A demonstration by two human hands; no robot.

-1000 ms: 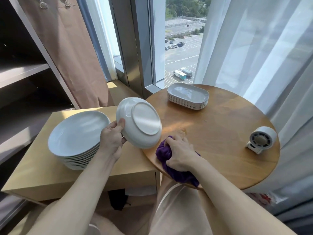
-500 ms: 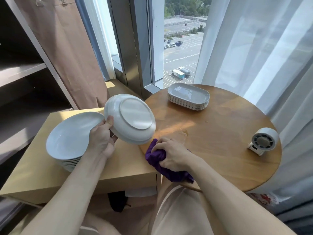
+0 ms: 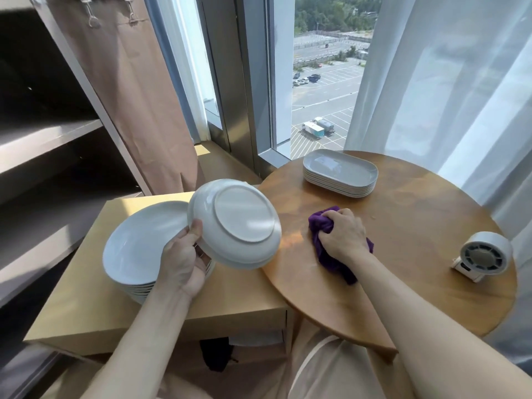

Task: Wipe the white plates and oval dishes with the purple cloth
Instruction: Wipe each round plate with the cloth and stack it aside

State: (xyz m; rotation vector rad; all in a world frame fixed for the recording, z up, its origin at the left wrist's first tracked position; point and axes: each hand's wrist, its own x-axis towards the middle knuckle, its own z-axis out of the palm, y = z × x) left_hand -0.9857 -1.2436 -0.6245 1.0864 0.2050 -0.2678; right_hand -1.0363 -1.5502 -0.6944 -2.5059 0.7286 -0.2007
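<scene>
Person, seen from above: 2 forearms [image 3: 138,341], bare along their whole visible length; left hand [image 3: 184,263] and right hand [image 3: 344,236] likewise bare. Over the lap, 1 garment [image 3: 331,378] in pale beige, smooth, slightly glossy fabric; 1 lighter curved band [image 3: 306,361] running down it; type of garment not discernible.

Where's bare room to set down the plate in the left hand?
Widest bare patch: table centre, bordered by the oval dishes, the fan and the right hand gripping the cloth. Also the box top, near-left of the plate stack. Crowded: the box-table seam, where the left hand holds the plate.
</scene>
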